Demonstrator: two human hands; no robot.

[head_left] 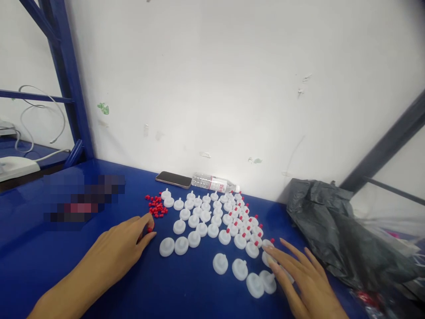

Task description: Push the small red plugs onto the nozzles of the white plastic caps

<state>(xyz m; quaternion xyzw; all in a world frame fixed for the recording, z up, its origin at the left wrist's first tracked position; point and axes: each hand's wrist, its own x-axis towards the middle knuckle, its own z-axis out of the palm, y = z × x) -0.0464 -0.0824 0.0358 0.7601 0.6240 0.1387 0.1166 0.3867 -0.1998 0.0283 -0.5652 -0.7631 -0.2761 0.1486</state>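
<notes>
My left hand is closed in a pinch at the left of the white pieces, with a small red cap showing at its fingertips. Just beyond it lies a loose pile of red caps. My right hand has its fingers spread, thumb and index apart over a round white nozzle cap that they partly hide. Several white nozzle caps stand bare in the middle. Those toward the right carry red caps on their tips, like one white nozzle cap. Another white nozzle cap lies nearer me.
A phone and a clear water bottle lie at the back by the wall. A dark plastic bag slumps on the right. Blue frame posts border the blue table. A blurred patch covers something at left.
</notes>
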